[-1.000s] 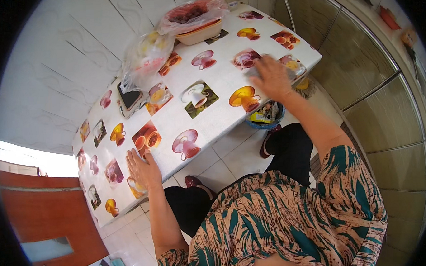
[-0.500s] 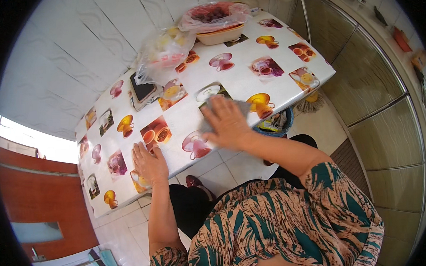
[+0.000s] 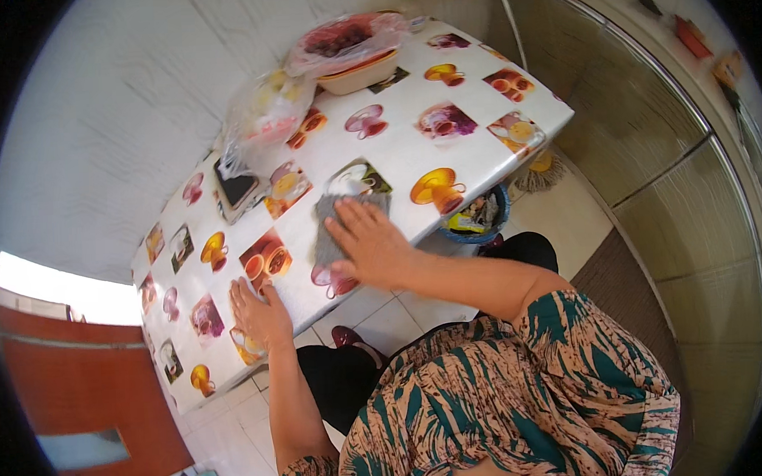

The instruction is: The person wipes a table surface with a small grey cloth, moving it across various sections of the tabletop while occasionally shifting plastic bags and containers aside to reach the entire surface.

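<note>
My right hand [image 3: 371, 243] holds a grey cloth [image 3: 328, 223] down against the table, its fingers stretched over the fabric. The cloth lies partly over printed cup pictures on the white tablecloth [image 3: 395, 165]. To its left, my left hand [image 3: 264, 315] rests flat near the table's front edge, fingers outstretched and nothing in them. Further back on the table is a dark-screened phone [image 3: 238, 186], partly overlapped by a clear plastic bag [image 3: 265, 115] with pale contents.
A cream basin [image 3: 361, 75] with a plastic bag of dark round fruit stands at the back. Below the right edge are a blue bin [image 3: 501, 211] holding rubbish and a mop head [image 3: 538, 173]. Cabinets [image 3: 650, 175] line the right side; a wall [image 3: 121, 122] borders the table's back.
My right hand and the grey cloth have slid leftward across the tablecloth. My left hand stays flat in about the same place. The whole view has shifted slightly.
</note>
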Action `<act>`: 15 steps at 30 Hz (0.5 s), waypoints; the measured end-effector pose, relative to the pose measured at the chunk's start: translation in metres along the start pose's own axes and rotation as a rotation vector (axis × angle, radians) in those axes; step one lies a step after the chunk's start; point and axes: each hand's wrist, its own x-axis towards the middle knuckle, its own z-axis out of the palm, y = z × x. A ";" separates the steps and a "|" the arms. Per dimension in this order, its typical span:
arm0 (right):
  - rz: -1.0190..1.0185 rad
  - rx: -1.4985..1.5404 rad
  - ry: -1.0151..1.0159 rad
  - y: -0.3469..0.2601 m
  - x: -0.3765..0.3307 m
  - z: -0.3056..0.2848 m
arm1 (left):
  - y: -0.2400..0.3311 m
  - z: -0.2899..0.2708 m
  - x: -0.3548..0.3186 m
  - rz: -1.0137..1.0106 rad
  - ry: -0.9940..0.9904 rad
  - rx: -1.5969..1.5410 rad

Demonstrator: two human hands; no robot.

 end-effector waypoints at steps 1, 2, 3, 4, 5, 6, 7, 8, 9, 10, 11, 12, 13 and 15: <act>0.055 -0.031 0.002 0.018 0.001 -0.004 | -0.004 0.001 0.001 0.001 -0.004 0.006; 0.110 -0.044 0.032 0.039 -0.001 -0.009 | -0.006 0.002 0.002 0.002 -0.007 0.008; 0.161 -0.058 0.060 0.063 -0.004 -0.015 | -0.006 0.003 0.001 -0.001 -0.010 0.011; 0.218 -0.104 0.066 0.092 -0.010 -0.019 | 0.000 0.002 0.002 -0.010 -0.038 0.017; 0.262 -0.141 0.069 0.116 -0.015 -0.024 | 0.000 -0.002 0.002 -0.015 -0.048 0.016; 0.326 -0.175 0.087 0.139 -0.023 -0.033 | 0.000 -0.002 0.002 -0.020 -0.058 0.013; 0.383 -0.204 0.104 0.160 -0.031 -0.042 | -0.001 -0.003 0.002 -0.032 -0.066 0.016; 0.443 -0.227 0.113 0.187 -0.041 -0.050 | -0.001 -0.004 0.002 -0.029 -0.067 0.031; 0.498 -0.247 0.126 0.212 -0.050 -0.055 | -0.002 -0.001 0.002 -0.019 -0.060 0.042; 0.590 -0.251 0.129 0.225 -0.056 -0.065 | -0.008 0.002 0.002 -0.016 -0.051 0.059; 0.681 -0.256 0.131 0.233 -0.060 -0.074 | -0.012 0.003 0.002 -0.016 -0.041 0.075; 0.725 -0.302 0.157 0.243 -0.066 -0.075 | -0.008 0.003 0.003 -0.014 -0.043 0.075; 0.766 -0.348 0.183 0.252 -0.069 -0.073 | -0.003 0.001 0.003 -0.014 -0.044 0.075; 0.810 -0.405 0.174 0.247 -0.060 -0.075 | 0.001 0.001 0.001 -0.015 -0.045 0.079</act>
